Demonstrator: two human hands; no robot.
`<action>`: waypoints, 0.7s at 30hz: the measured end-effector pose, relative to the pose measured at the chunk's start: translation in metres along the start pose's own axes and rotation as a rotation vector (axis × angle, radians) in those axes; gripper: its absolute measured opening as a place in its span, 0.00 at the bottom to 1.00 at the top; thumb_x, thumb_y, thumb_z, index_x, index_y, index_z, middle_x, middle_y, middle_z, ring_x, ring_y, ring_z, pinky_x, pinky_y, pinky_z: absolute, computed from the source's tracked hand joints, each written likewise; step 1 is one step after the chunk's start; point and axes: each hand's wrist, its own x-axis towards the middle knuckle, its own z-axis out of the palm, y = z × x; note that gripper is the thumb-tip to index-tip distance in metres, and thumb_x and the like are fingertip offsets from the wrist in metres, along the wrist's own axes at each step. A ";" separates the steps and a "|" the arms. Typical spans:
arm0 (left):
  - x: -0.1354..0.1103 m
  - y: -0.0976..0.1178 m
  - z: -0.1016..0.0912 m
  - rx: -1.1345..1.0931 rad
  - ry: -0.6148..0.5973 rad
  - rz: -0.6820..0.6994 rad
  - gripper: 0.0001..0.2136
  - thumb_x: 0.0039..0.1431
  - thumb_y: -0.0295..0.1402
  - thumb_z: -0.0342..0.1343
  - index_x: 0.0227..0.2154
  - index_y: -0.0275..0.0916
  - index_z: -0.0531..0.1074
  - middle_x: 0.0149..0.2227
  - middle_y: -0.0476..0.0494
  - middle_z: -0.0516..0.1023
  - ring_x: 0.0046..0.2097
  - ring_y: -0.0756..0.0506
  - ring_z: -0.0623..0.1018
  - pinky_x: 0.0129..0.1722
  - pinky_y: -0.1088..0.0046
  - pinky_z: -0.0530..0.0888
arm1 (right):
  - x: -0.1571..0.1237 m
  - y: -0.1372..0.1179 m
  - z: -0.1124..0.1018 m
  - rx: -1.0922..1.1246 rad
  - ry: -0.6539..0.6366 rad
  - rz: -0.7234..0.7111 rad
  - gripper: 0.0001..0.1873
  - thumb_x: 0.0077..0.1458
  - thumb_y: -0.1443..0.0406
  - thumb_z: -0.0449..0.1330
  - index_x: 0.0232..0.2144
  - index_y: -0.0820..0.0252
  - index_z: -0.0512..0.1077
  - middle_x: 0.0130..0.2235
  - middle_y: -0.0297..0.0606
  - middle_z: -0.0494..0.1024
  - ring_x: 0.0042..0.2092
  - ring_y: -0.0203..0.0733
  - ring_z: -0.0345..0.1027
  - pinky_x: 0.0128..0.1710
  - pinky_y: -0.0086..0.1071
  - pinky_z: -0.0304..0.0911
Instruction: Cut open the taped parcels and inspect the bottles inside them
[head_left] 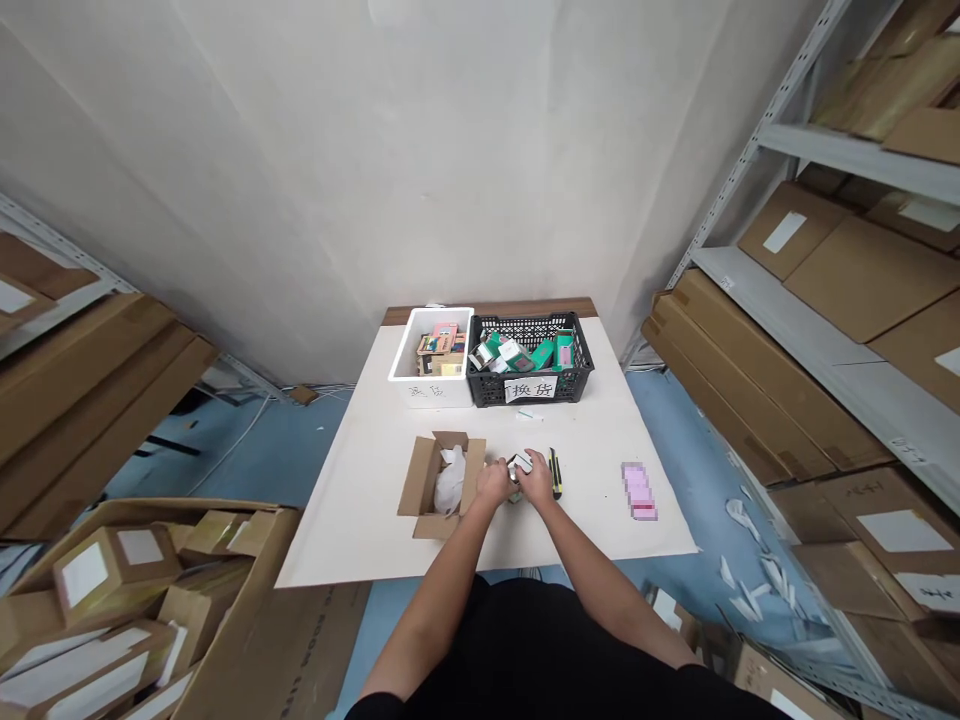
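Both hands meet over the white table (360, 520). My left hand (493, 483) and my right hand (537, 479) are closed together on a small white and dark box (519, 464). Just left of the hands stands an open cardboard box (424, 480) with white plastic wrapping (450, 483) inside. A black and yellow utility knife (554, 473) lies right beside my right hand.
At the table's back stand a white bin (409, 375) and a black crate (525, 390) labelled in Chinese, both holding small boxes. A pink item (639, 490) lies at the right. Shelves with cartons flank the table; a large carton of parcels (112, 600) sits lower left.
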 end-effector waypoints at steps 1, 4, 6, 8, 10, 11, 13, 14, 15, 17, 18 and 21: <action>-0.001 0.002 0.000 0.001 0.008 -0.001 0.26 0.57 0.43 0.67 0.54 0.32 0.74 0.51 0.25 0.82 0.53 0.31 0.82 0.51 0.60 0.76 | 0.001 0.000 -0.002 -0.008 0.015 0.020 0.24 0.58 0.62 0.60 0.57 0.57 0.75 0.59 0.46 0.77 0.55 0.51 0.76 0.58 0.40 0.70; -0.005 0.005 -0.001 0.013 0.001 0.013 0.25 0.60 0.49 0.64 0.50 0.33 0.78 0.50 0.25 0.83 0.54 0.30 0.82 0.52 0.59 0.75 | 0.007 -0.002 -0.006 0.006 0.042 0.108 0.20 0.64 0.61 0.54 0.54 0.57 0.76 0.53 0.45 0.82 0.51 0.48 0.79 0.55 0.37 0.71; -0.007 0.004 -0.002 0.026 -0.024 0.035 0.23 0.64 0.51 0.59 0.47 0.35 0.80 0.49 0.25 0.83 0.54 0.30 0.82 0.53 0.59 0.75 | 0.012 -0.003 -0.007 0.027 0.002 0.156 0.19 0.65 0.63 0.51 0.52 0.56 0.76 0.46 0.41 0.84 0.47 0.46 0.80 0.51 0.35 0.72; -0.008 0.001 -0.002 0.033 -0.017 0.051 0.22 0.67 0.50 0.55 0.46 0.36 0.81 0.49 0.26 0.83 0.54 0.31 0.82 0.53 0.59 0.75 | 0.016 -0.005 -0.006 0.047 -0.068 0.200 0.17 0.62 0.64 0.53 0.49 0.55 0.77 0.41 0.37 0.85 0.43 0.45 0.81 0.48 0.33 0.72; -0.008 -0.003 -0.003 -0.002 0.035 0.072 0.19 0.68 0.46 0.55 0.50 0.38 0.79 0.52 0.30 0.82 0.54 0.33 0.82 0.53 0.59 0.75 | 0.019 -0.007 -0.003 0.080 -0.110 0.232 0.16 0.59 0.64 0.57 0.47 0.54 0.77 0.39 0.36 0.85 0.42 0.44 0.82 0.46 0.32 0.72; -0.008 -0.005 -0.004 -0.035 0.060 0.108 0.17 0.68 0.42 0.56 0.53 0.40 0.78 0.55 0.32 0.82 0.54 0.35 0.82 0.54 0.60 0.76 | 0.020 -0.007 -0.002 0.109 -0.116 0.246 0.15 0.57 0.64 0.58 0.47 0.54 0.77 0.39 0.36 0.85 0.42 0.45 0.81 0.46 0.32 0.73; -0.005 -0.010 -0.006 -0.116 0.068 0.240 0.19 0.63 0.33 0.59 0.57 0.44 0.76 0.61 0.38 0.78 0.58 0.37 0.80 0.58 0.62 0.75 | 0.021 -0.009 0.000 0.196 -0.115 0.278 0.15 0.54 0.64 0.60 0.44 0.54 0.77 0.38 0.36 0.85 0.42 0.45 0.81 0.46 0.33 0.73; -0.004 -0.013 -0.008 -0.155 0.041 0.315 0.22 0.60 0.29 0.60 0.58 0.45 0.76 0.64 0.40 0.77 0.60 0.38 0.79 0.60 0.63 0.74 | 0.022 -0.010 0.000 0.260 -0.116 0.310 0.14 0.52 0.63 0.61 0.42 0.54 0.77 0.37 0.36 0.84 0.42 0.45 0.81 0.45 0.33 0.73; -0.002 -0.017 -0.009 -0.188 -0.001 0.377 0.26 0.57 0.25 0.61 0.59 0.46 0.76 0.65 0.41 0.76 0.62 0.39 0.77 0.62 0.64 0.73 | 0.024 -0.010 0.000 0.331 -0.116 0.351 0.12 0.51 0.63 0.62 0.40 0.55 0.77 0.36 0.36 0.84 0.41 0.45 0.80 0.44 0.33 0.74; 0.003 -0.023 -0.013 -0.231 -0.098 0.428 0.33 0.51 0.22 0.62 0.62 0.45 0.74 0.65 0.42 0.76 0.62 0.39 0.77 0.62 0.65 0.73 | 0.027 -0.011 0.001 0.454 -0.119 0.433 0.09 0.49 0.60 0.62 0.35 0.56 0.76 0.34 0.36 0.83 0.38 0.45 0.79 0.38 0.33 0.74; 0.005 -0.025 -0.014 -0.241 -0.134 0.431 0.36 0.49 0.21 0.62 0.64 0.44 0.72 0.64 0.42 0.77 0.62 0.38 0.77 0.61 0.65 0.74 | 0.029 -0.012 0.002 0.498 -0.123 0.460 0.09 0.49 0.59 0.62 0.33 0.56 0.75 0.33 0.37 0.82 0.35 0.45 0.78 0.35 0.34 0.73; 0.011 -0.030 -0.018 -0.196 -0.180 0.446 0.40 0.47 0.23 0.64 0.67 0.45 0.69 0.64 0.41 0.76 0.62 0.36 0.78 0.59 0.64 0.75 | 0.034 -0.012 0.004 0.554 -0.128 0.483 0.10 0.50 0.57 0.62 0.32 0.57 0.73 0.30 0.37 0.81 0.30 0.44 0.75 0.29 0.33 0.71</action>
